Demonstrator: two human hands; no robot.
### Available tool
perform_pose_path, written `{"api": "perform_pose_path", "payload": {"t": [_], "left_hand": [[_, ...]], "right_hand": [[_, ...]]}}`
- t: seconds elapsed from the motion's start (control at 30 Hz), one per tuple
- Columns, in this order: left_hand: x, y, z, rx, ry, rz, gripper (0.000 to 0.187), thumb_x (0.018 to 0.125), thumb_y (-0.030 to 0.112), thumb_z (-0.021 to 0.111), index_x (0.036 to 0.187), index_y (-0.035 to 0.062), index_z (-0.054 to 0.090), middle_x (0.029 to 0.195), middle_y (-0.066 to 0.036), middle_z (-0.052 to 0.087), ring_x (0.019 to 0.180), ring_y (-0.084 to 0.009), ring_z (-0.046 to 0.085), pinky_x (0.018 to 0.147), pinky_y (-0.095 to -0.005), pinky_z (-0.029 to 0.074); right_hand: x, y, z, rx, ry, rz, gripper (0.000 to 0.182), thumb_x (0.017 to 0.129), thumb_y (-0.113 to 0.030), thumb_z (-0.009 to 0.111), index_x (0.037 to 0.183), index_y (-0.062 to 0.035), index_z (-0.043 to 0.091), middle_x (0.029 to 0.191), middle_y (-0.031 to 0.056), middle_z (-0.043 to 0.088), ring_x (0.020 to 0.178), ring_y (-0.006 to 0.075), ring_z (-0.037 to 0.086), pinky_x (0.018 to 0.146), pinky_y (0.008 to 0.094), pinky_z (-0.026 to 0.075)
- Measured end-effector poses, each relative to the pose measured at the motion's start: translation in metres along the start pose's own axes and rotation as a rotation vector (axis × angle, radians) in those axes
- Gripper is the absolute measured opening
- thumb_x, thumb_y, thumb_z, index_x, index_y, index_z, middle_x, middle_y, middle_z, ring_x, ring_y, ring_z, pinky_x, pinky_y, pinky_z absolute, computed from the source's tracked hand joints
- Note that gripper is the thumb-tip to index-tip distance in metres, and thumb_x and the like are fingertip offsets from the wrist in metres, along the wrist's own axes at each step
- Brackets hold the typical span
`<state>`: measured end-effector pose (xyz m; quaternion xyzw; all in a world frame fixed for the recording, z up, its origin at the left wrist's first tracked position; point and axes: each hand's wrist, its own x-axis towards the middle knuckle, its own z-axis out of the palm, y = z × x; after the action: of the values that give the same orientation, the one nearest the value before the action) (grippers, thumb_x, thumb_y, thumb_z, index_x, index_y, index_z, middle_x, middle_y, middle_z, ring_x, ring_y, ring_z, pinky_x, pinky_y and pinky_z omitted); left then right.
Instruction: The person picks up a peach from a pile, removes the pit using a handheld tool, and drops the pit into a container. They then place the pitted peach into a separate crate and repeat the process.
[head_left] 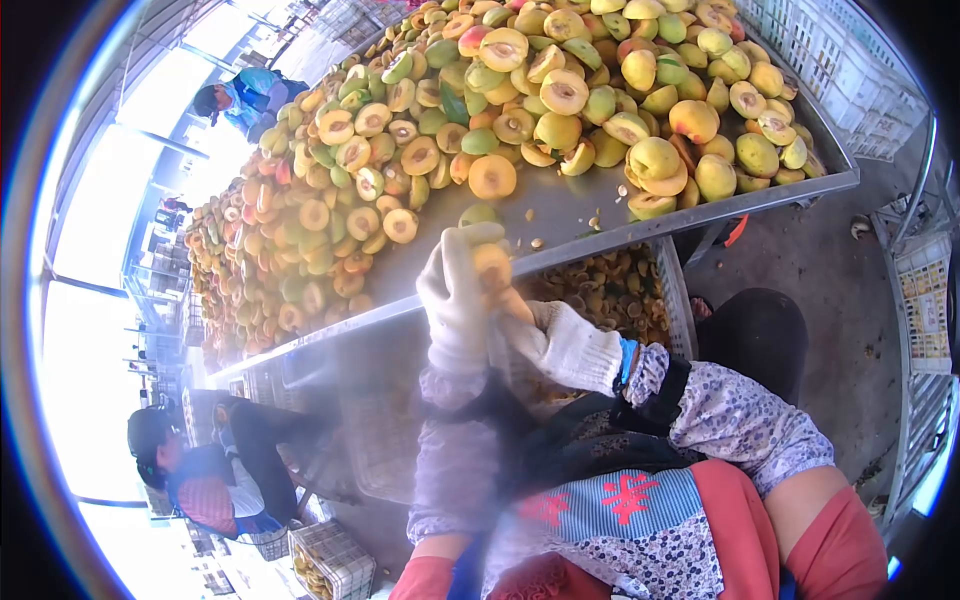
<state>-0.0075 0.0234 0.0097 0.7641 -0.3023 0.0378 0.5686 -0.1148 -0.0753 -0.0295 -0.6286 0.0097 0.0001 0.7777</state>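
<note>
My left hand [452, 300], in a pale glove, is closed around a cut yellow peach [491, 265] just over the near edge of the metal table. A green-skinned peach piece [480, 215] shows just beyond its fingers. My right hand [560, 343], in a white knitted glove, meets the peach from the right. Its fingers are closed, but whatever may be between them is hidden. On the metal table [565, 205] lies a large heap of peaches [380, 150], many halved, with several showing pits or hollow centres.
Below the table edge, a crate [672, 295] holds many small brown-yellow pieces. White crates [835, 75] are stacked at the far right. One person [210, 470] sits at lower left near a basket [335, 560]; another person [250, 100] is across the heap. A metal rack [915, 300] stands right.
</note>
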Motion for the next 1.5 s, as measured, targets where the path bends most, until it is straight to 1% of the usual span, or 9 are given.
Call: {"api": "perform_pose_path", "payload": {"t": [0.2, 0.4, 0.6, 0.8, 0.97, 1.1, 1.2, 1.33, 1.5], "left_hand": [[0.003, 0.009, 0.001, -0.084, 0.0, -0.065, 0.047, 0.104, 0.039, 0.046, 0.107, -0.0041, 0.064, 0.091, -0.012, 0.068, 0.079, -0.0198, 0.066, 0.069, -0.0299, 0.054], [-0.007, 0.008, 0.018, -0.202, 0.223, -0.154, 0.046, 0.1, 0.043, 0.054, 0.105, -0.0017, 0.064, 0.091, -0.013, 0.065, 0.075, -0.022, 0.066, 0.063, -0.0329, 0.055], [0.009, 0.012, -0.004, -0.767, -0.304, -0.598, 0.045, 0.098, 0.044, 0.053, 0.09, 0.0009, 0.062, 0.084, -0.018, 0.064, 0.067, -0.0276, 0.066, 0.058, -0.0347, 0.056], [-0.001, -0.001, 0.0, -0.612, -0.313, -0.444, 0.043, 0.097, 0.046, 0.054, 0.086, 0.0057, 0.061, 0.079, -0.012, 0.062, 0.067, -0.0257, 0.064, 0.056, -0.0348, 0.053], [-0.016, 0.011, 0.015, -1.137, -0.021, -0.576, 0.045, 0.103, 0.04, 0.043, 0.098, -0.0015, 0.061, 0.085, -0.018, 0.066, 0.066, -0.0277, 0.065, 0.061, -0.0369, 0.055], [-0.008, 0.012, 0.001, -0.423, -0.266, -0.478, 0.045, 0.098, 0.045, 0.053, 0.086, 0.0021, 0.059, 0.08, -0.016, 0.066, 0.066, -0.0277, 0.066, 0.058, -0.0378, 0.055], [-0.016, 0.006, 0.008, -0.788, -0.173, -0.564, 0.042, 0.099, 0.043, 0.052, 0.087, 0.0046, 0.059, 0.078, -0.015, 0.065, 0.064, -0.0268, 0.065, 0.058, -0.0375, 0.055], [-0.018, 0.007, 0.023, -1.288, 0.058, -0.582, 0.032, 0.098, 0.044, 0.053, 0.093, 0.0119, 0.058, 0.086, -0.007, 0.064, 0.073, -0.0247, 0.064, 0.059, -0.036, 0.055], [-0.016, 0.008, -0.036, -0.839, 0.5, -0.54, 0.037, 0.096, 0.042, 0.058, 0.111, 0.0084, 0.062, 0.095, -0.006, 0.067, 0.08, -0.0234, 0.067, 0.065, -0.034, 0.058]], "right_hand": [[0.003, -0.034, -0.024, 0.38, -0.272, 0.557, 0.051, 0.103, -0.05, 0.044, 0.089, -0.0048, 0.064, 0.067, 0.0022, 0.059, 0.057, 0.0135, 0.053, 0.055, 0.03, 0.044], [-0.003, -0.029, -0.019, 0.32, -0.273, 0.385, 0.048, 0.1, -0.055, 0.049, 0.086, -0.0096, 0.06, 0.06, -0.0015, 0.052, 0.045, 0.0103, 0.046, 0.04, 0.0275, 0.033], [-0.003, -0.022, -0.038, 0.954, -0.681, 0.746, 0.047, 0.095, -0.06, 0.056, 0.086, -0.0138, 0.058, 0.055, -0.0079, 0.039, 0.041, 0.0064, 0.035, 0.036, 0.0242, 0.026], [-0.001, -0.007, -0.045, 0.971, -0.697, 0.898, 0.047, 0.095, -0.06, 0.055, 0.084, -0.0143, 0.058, 0.055, -0.01, 0.038, 0.041, 0.0045, 0.033, 0.035, 0.0229, 0.023], [-0.006, -0.023, -0.032, 0.54, -0.567, 0.727, 0.05, 0.095, -0.06, 0.053, 0.086, -0.0119, 0.061, 0.056, -0.0071, 0.045, 0.042, 0.0076, 0.04, 0.037, 0.0254, 0.031], [-0.004, -0.031, -0.043, 0.062, -0.482, 0.557, 0.052, 0.096, -0.06, 0.051, 0.092, -0.0102, 0.064, 0.06, -0.0031, 0.052, 0.045, 0.011, 0.049, 0.039, 0.0255, 0.036], [-0.008, -0.024, -0.044, 0.089, -0.52, 0.504, 0.05, 0.096, -0.059, 0.051, 0.091, -0.0117, 0.064, 0.062, -0.0032, 0.052, 0.046, 0.0099, 0.049, 0.039, 0.0258, 0.035], [-0.009, 0.0, -0.023, 1.242, -0.785, 0.948, 0.045, 0.098, -0.055, 0.051, 0.085, -0.0141, 0.063, 0.061, -0.0034, 0.051, 0.044, 0.0106, 0.045, 0.039, 0.0259, 0.033], [-0.009, 0.0, -0.034, -0.538, -0.456, 0.308, 0.043, 0.095, -0.047, 0.053, 0.089, -0.0062, 0.067, 0.071, 0.0102, 0.066, 0.068, 0.0262, 0.065, 0.059, 0.0381, 0.05]]}}
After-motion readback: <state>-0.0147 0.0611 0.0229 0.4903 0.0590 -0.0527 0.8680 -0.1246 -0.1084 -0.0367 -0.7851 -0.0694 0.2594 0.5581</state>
